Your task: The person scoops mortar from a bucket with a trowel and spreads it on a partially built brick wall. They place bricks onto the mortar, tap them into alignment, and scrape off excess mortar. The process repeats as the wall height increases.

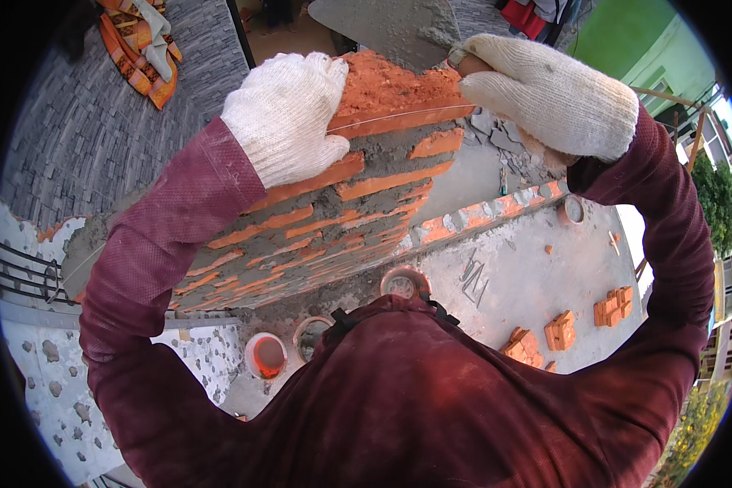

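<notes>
My left hand (pixel 289 118), in a white knit glove, closes over the left end of an orange brick (pixel 398 114) on top of the wall. Its thumb lies on the near side and its fingers are bent over the top. In my right hand (pixel 553 93), gloved the same way, is the handle of a trowel (pixel 382 24). The trowel's grey blade, smeared with mortar, reaches left beyond the brick. A thin string (pixel 407 115) crosses the brick's near face. Below, the brick wall (pixel 317 228) shows courses with grey mortar squeezed between them.
Buckets (pixel 266 355) stand on the floor below the wall. Several brick stacks (pixel 559 330) sit at lower right, near thin metal rods (pixel 473 276). A low brick course (pixel 488 213) runs right from the wall. Patterned orange cloth (pixel 142 49) lies at upper left.
</notes>
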A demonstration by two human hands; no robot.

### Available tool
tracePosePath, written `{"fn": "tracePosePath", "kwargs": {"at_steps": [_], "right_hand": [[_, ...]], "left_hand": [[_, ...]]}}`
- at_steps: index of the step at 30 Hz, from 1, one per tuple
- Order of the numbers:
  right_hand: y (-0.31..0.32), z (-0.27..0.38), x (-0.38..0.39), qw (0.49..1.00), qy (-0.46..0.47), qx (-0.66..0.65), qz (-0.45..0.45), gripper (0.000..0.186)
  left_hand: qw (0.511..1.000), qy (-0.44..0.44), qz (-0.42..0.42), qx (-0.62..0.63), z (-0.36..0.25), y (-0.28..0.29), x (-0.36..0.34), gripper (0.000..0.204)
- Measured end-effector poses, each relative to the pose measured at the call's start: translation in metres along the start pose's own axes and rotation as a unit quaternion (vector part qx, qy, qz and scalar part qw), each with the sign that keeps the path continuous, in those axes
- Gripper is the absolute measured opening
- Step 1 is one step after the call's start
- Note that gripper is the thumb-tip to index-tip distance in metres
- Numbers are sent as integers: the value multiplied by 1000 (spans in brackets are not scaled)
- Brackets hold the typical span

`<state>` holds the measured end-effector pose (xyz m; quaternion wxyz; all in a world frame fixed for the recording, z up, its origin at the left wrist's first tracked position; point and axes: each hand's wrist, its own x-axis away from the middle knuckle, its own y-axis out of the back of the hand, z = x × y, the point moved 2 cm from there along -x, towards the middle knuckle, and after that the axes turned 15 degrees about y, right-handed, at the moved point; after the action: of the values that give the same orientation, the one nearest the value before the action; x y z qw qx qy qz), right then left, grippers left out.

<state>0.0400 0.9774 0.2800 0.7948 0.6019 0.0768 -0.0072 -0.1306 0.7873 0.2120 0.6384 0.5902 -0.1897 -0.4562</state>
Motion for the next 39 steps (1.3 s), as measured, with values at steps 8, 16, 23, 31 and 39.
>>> {"fn": "tracePosePath", "kwargs": {"at_steps": [8, 16, 23, 31, 39], "right_hand": [[2, -95, -4, 920, 353, -166, -35, 40], [37, 35, -12, 962, 30, -221, -158, 35], [-8, 4, -22, 979, 94, -179, -9, 40], [-7, -46, -26, 903, 403, 66, -133, 40], [-3, 21, -20, 999, 22, 38, -29, 40]], "left_hand": [[999, -19, -30, 27, -3, 0, -8, 83], [996, -43, -54, 56, 36, 0, 34, 78], [999, 14, -39, 4, 10, 6, 24, 63], [997, 7, -70, -38, -5, 6, 14, 50], [994, -1, -102, -40, 5, -4, 20, 57]]}}
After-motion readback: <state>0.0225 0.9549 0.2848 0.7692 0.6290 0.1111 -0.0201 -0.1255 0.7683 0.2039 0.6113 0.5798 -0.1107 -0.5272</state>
